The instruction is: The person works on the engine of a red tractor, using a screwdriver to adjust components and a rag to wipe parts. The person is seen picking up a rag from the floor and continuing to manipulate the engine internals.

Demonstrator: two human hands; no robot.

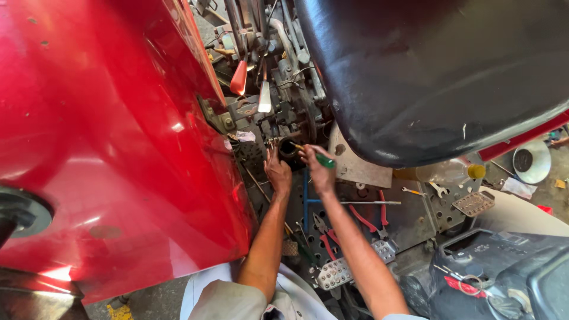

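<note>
My right hand (317, 169) grips a green-handled screwdriver (323, 159), its tip pointing left toward a dark round opening (288, 148) in the tractor floor mechanism. My left hand (277, 172) rests just left of that opening, fingers spread against the greasy metal, holding nothing that I can see. Both forearms reach forward between the red fender (106, 148) and the black seat (438, 77).
Red-handled pliers (325, 236) and another red-handled tool (373, 222) lie on the perforated metal footplate (415, 219). A long rod (367, 202), a wrench (438, 189), pedals (335, 274), a plastic bottle (447, 172) and red and white levers (239, 77) surround the work area.
</note>
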